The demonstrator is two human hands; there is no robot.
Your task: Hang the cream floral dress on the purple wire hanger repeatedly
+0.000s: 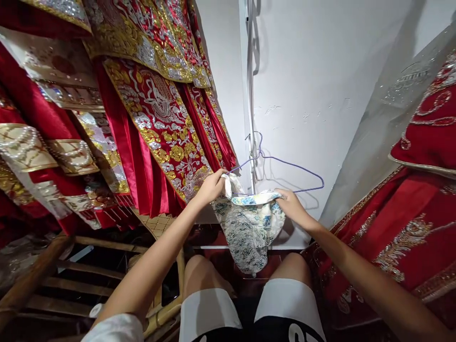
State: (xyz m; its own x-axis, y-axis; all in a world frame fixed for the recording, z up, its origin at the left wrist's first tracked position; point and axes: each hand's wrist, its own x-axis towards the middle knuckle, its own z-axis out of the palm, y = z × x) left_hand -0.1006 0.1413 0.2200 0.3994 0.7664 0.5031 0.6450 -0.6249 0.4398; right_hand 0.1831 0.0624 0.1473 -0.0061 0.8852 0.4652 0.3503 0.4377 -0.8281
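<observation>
A purple wire hanger [299, 166] hangs in front of the white wall, its hook up by a metal rail. A white garment with a blue-green floral print [245, 232] drapes below the hanger's lower bar. My left hand [213, 186] pinches the garment's strap-like upper edge at the hanger's left end. On the other side my right hand [290, 205] is closed on the garment's upper right edge, below the hanger's bar. Part of the hanger's left shoulder is hidden by the cloth and my left fingers.
Red costumes with gold and silver embroidery [167, 118] hang at the left. More red beaded garments [392, 228] hang on the right, partly under clear plastic. A bamboo rack [89, 282] stands at lower left. A metal rail [248, 85] runs along the white wall [302, 71].
</observation>
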